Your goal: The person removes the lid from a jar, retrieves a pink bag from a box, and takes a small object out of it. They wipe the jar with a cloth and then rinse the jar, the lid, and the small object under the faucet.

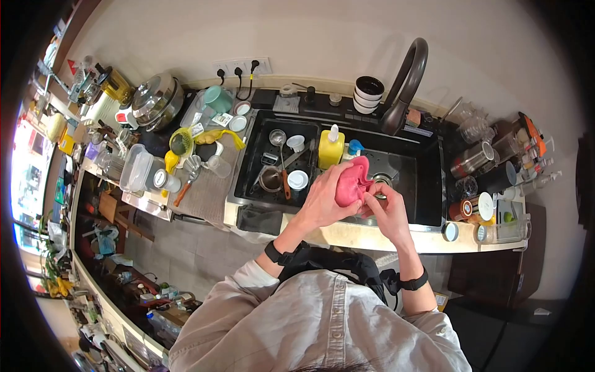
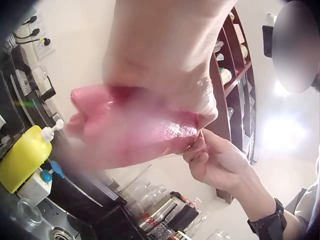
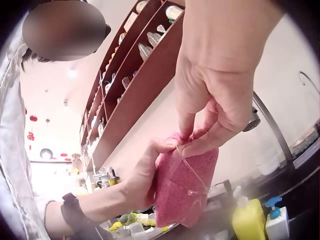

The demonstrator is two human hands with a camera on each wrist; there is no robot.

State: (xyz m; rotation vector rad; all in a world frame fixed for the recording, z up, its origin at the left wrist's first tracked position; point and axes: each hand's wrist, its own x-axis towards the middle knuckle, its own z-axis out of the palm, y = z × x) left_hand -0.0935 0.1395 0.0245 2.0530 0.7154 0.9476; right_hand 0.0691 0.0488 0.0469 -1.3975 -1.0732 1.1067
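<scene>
A pink object (image 1: 352, 185) with a folded, flaring top is held up over the front of the black sink. The left hand (image 1: 323, 197) grips its side, fingers wrapped round it. At its near edge the right hand (image 1: 387, 214) pinches with thumb and fingers. In the right wrist view the pink object (image 3: 182, 190) looks rough-textured under a clear film, and the right hand (image 3: 215, 100) pinches a thin clear strand or film edge at its top, beside the left thumb. The left wrist view shows the pink object (image 2: 135, 130) partly blurred, below the left hand (image 2: 160, 55).
Behind the hands a yellow pump bottle (image 1: 331, 149) stands at the black sink (image 1: 403, 214), under a dark faucet (image 1: 416, 68). Cups, a ladle and a small pot (image 1: 271, 178) lie in the left basin. Jars and containers crowd the counter on both sides.
</scene>
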